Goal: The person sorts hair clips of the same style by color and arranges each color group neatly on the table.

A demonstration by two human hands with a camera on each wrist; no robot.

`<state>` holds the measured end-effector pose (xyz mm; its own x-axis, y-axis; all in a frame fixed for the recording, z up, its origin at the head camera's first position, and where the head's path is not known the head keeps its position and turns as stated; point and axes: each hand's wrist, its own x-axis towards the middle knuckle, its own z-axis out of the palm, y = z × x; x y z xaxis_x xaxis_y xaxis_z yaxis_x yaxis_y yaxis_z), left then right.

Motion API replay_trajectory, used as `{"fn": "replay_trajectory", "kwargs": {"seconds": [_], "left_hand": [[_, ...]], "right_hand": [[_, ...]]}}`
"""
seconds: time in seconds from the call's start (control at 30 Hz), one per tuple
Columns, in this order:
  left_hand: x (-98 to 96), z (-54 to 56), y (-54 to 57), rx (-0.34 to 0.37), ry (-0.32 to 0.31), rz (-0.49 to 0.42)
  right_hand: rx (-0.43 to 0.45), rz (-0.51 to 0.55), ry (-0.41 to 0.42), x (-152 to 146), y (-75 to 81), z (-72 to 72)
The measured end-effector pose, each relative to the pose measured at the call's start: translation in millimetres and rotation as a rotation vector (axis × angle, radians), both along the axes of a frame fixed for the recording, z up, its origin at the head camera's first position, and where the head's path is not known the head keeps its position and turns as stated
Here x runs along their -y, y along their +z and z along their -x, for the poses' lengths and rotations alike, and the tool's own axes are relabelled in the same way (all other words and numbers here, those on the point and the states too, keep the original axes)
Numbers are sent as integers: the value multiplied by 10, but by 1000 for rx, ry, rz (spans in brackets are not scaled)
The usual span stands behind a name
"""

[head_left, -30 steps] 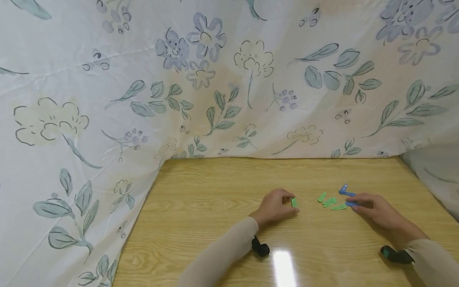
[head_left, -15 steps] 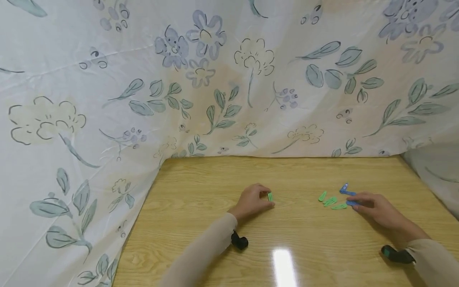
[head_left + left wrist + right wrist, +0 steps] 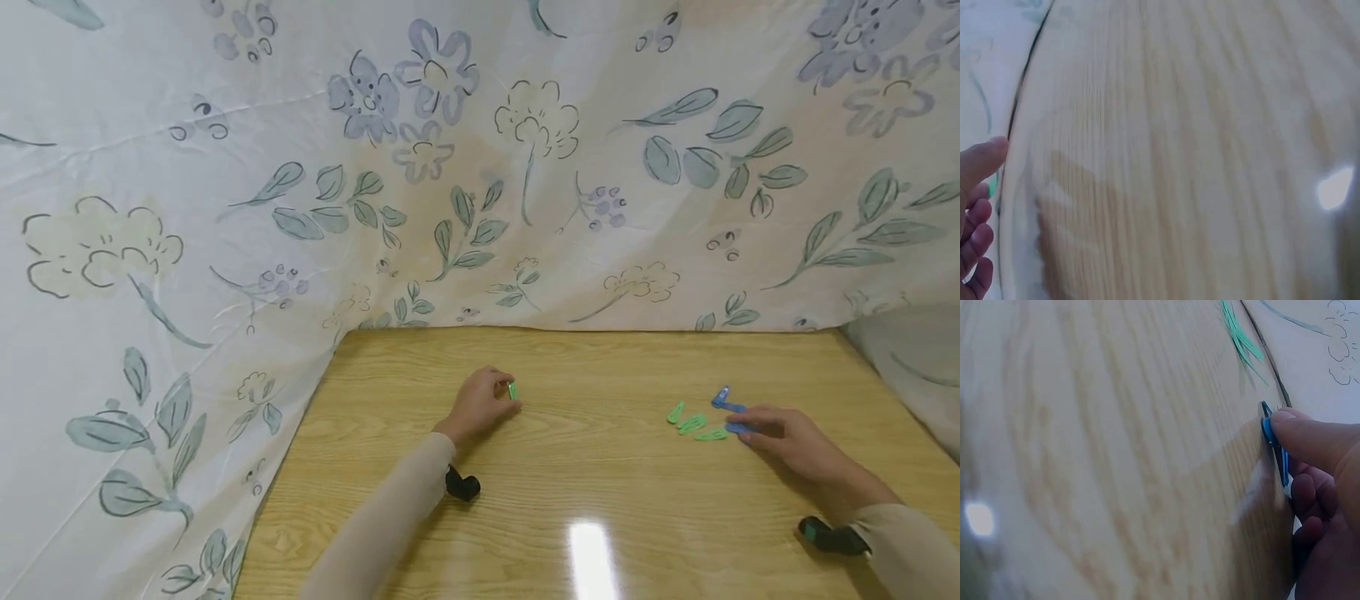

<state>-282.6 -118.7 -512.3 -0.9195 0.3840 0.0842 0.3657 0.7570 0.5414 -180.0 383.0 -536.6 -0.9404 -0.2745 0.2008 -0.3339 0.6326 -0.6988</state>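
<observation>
My left hand [image 3: 480,404], left of the table's middle, pinches a green hair clip [image 3: 512,391] just beyond its fingertips. Only a sliver of that green hair clip [image 3: 992,184] shows behind the thumb in the left wrist view. Over on the right, my right hand [image 3: 795,443] holds a blue hair clip [image 3: 738,427] between thumb and fingers; the right wrist view shows the thumb [image 3: 1310,439] against it. More blue clips [image 3: 722,397] lie just beyond these fingers, partly overlapping. Several green hair clips [image 3: 691,423] lie on the table left of the right hand.
The wooden table [image 3: 600,483] meets a flowered cloth [image 3: 465,275] at its back and left edges. A black wrist mount [image 3: 462,485] sits under the left sleeve, another black mount [image 3: 831,535] under the right. Light glares on the table's front.
My left hand has moved left and a little farther back across the table, carrying the green hair clip. The right hand and the clips beside it have stayed in place.
</observation>
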Motion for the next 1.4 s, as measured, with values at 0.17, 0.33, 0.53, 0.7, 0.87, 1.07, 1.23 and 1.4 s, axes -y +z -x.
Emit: {"fn": "replay_trajectory", "kwargs": {"seconds": [0.17, 0.33, 0.53, 0.7, 0.87, 1.07, 1.23, 1.4], "left_hand": [[122, 40, -70, 63, 0, -70], [187, 51, -127, 87, 8, -135], [245, 71, -188, 84, -11, -177], [267, 87, -193, 71, -43, -191], [261, 97, -171, 141, -41, -220], [238, 108, -165, 156, -33, -216], [230, 95, -155, 154, -30, -220], [238, 93, -156, 158, -29, -226]], "right_hand": [[-5, 8, 7, -11, -13, -7], [-24, 44, 38, -21, -27, -2], [-26, 71, 54, 4, -25, 9], [-39, 50, 32, 8, -25, 20], [-50, 35, 13, 5, -10, 16], [-7, 33, 1, 1, 46, -11], [96, -31, -67, 9, 129, 0], [104, -75, -142, 90, 229, 0]]}}
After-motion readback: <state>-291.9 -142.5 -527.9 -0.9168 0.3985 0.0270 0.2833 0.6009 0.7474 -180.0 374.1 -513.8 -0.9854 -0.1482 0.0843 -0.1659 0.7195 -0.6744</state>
